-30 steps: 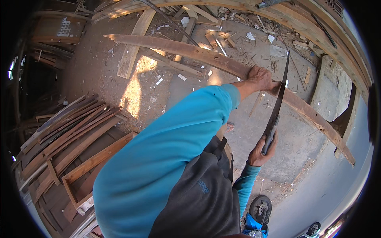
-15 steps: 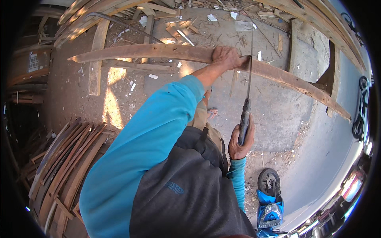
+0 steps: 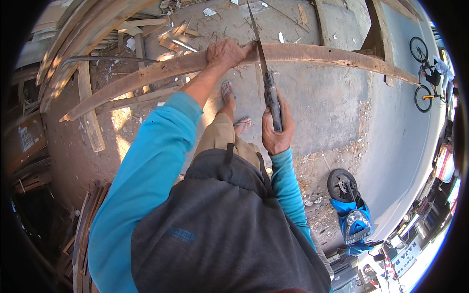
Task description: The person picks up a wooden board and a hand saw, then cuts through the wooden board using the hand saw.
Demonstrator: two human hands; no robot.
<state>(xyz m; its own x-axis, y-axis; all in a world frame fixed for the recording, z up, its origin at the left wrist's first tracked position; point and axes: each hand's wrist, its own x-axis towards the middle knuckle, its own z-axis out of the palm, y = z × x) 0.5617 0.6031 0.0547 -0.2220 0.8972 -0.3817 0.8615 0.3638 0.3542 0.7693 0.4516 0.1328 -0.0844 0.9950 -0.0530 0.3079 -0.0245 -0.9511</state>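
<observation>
A long, slightly bowed wooden plank (image 3: 312, 52) stretches across the upper part of the view. My left hand (image 3: 225, 53) grips it from above, fingers wrapped round it and thumb pointing at the saw blade. In my right hand (image 3: 279, 128) is a handsaw (image 3: 272, 100), held by its dark, worn handle. Its narrow blade crosses the plank just right of my left thumb, edge against the wood, and the tip reaches past the far side. How deep the blade sits in the wood I cannot tell.
A wooden post (image 3: 381, 34) meets the plank at right. Another board (image 3: 89, 107) lies under its left end. Stacked timber stands at far left and lower left. A blue motorcycle (image 3: 352, 215) is at lower right, a bicycle (image 3: 424, 97) on the road. Wood scraps litter the ground.
The saw has slid forward, so its handle is now closer to the plank. My left hand keeps its hold. The whole view has shifted, showing both sandalled feet and a bicycle with a rider.
</observation>
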